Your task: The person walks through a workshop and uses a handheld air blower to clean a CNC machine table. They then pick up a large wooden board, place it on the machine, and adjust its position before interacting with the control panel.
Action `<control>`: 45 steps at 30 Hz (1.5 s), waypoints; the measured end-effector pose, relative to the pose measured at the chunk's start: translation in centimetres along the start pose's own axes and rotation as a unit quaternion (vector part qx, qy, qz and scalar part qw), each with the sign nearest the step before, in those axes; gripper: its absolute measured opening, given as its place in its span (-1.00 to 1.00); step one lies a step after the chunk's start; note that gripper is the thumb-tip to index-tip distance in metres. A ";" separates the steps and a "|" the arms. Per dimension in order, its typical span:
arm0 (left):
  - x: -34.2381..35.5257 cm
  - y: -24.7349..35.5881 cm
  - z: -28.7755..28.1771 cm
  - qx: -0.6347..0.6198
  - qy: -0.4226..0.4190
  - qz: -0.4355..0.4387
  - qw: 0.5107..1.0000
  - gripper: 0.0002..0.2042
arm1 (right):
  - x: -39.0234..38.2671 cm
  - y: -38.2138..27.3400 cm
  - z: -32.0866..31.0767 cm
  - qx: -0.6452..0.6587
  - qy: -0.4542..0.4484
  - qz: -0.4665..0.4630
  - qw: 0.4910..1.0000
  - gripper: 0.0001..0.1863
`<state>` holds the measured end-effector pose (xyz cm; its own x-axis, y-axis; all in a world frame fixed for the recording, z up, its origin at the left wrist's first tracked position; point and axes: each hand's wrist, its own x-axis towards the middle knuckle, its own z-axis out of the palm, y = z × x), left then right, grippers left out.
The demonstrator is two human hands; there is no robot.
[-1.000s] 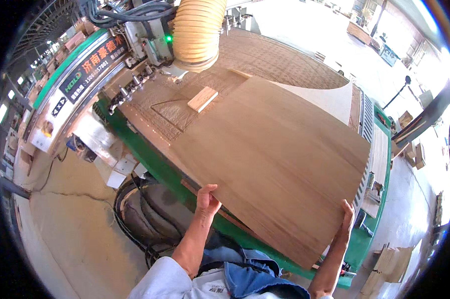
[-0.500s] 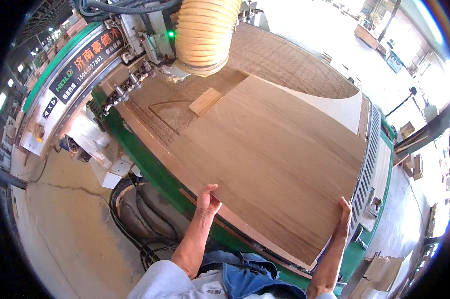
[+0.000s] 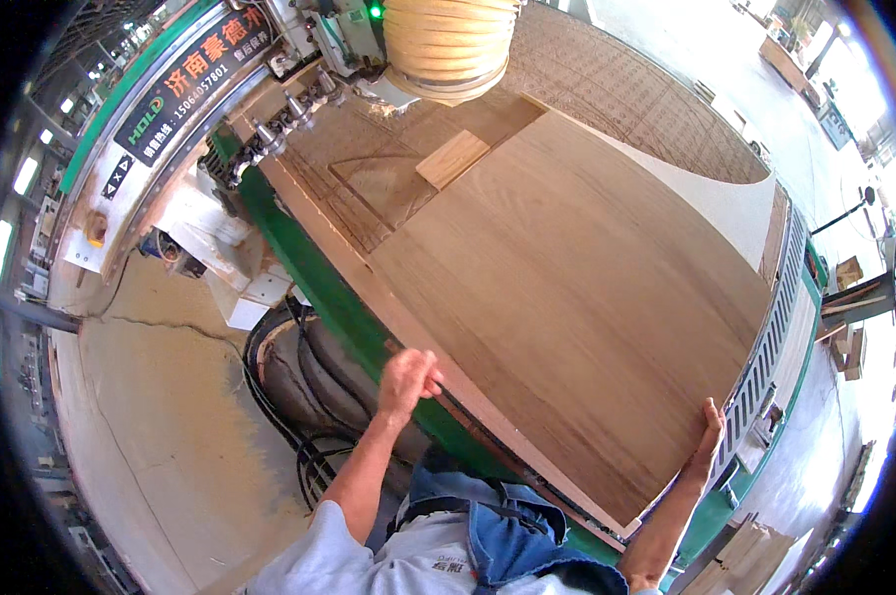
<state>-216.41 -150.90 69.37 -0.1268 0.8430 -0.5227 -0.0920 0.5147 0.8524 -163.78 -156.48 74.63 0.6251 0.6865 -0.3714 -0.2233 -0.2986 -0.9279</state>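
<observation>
The broad wood panel (image 3: 567, 288) lies on the machine bed (image 3: 344, 238), reaching toward the bed's near-right corner; a small wood block (image 3: 453, 159) sits at its left edge. The right hand (image 3: 711, 436) lies along the panel's right edge, fingers together, any pinch hidden. The left hand (image 3: 408, 382) curls at the bed's near edge; I cannot tell what it grips. Low, even pressure probably suits so wide a sheet, without lifting one corner.
</observation>
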 end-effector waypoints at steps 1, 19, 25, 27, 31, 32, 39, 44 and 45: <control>0.6 0.1 -0.5 0.015 0.071 0.094 0.993 -0.73 | 1.3 1.3 -0.9 -0.013 -0.013 -0.019 1.000 -0.62; 16.8 3.7 -6.0 0.565 0.315 0.258 0.718 -0.55 | 0.0 1.1 2.4 -0.022 -0.034 -0.147 0.988 -0.25; 17.6 3.3 -7.0 0.552 0.300 0.255 0.735 -0.56 | -1.2 -1.8 2.0 -0.050 -0.017 -0.140 0.989 -0.24; 17.7 3.2 -7.1 0.558 0.296 0.257 0.731 -0.56 | -1.5 -2.6 2.3 -0.036 -0.008 -0.134 0.990 -0.24; 18.2 3.7 -7.6 0.559 0.291 0.260 0.732 -0.58 | -2.0 -3.7 2.4 -0.060 -0.011 -0.161 0.985 -0.28; 18.3 3.7 -7.8 0.559 0.287 0.265 0.732 -0.59 | -1.8 -3.8 1.8 -0.069 -0.014 -0.156 0.985 -0.28; 18.5 3.7 -7.7 0.530 0.292 0.263 0.752 -0.60 | 0.8 1.3 0.3 -0.030 -0.022 -0.126 0.991 -0.28; 18.0 4.0 -7.3 0.528 0.292 0.260 0.754 -0.59 | 1.5 3.6 0.2 -0.011 -0.004 -0.148 0.989 -0.30; 18.0 4.0 -7.2 0.525 0.291 0.258 0.757 -0.59 | 1.6 4.0 0.2 -0.013 0.011 -0.157 0.987 -0.30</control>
<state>-226.13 -134.75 63.31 -0.3196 0.9201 0.2264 0.9154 0.2380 0.3247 -163.79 -156.44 70.32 0.6765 0.7336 -0.0648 0.0033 -0.0910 -0.9958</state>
